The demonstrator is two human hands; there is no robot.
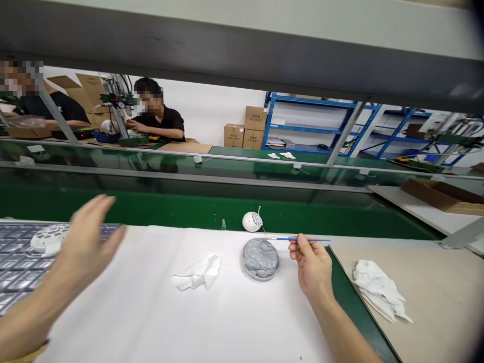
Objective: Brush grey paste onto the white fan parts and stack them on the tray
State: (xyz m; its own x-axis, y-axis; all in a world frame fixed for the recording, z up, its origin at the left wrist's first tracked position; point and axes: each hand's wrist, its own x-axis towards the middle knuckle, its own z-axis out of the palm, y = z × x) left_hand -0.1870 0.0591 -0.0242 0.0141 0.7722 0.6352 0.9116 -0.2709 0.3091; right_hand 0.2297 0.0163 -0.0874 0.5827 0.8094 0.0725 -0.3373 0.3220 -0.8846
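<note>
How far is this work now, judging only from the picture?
Already done, it seems: grey paste is set out in the dish. In hand: the right hand holds a blue brush near the dish's far edge; the left hand is open by a white part. Left: perhaps that part and another beyond the dish; I cannot tell whether either has paste.
</note>
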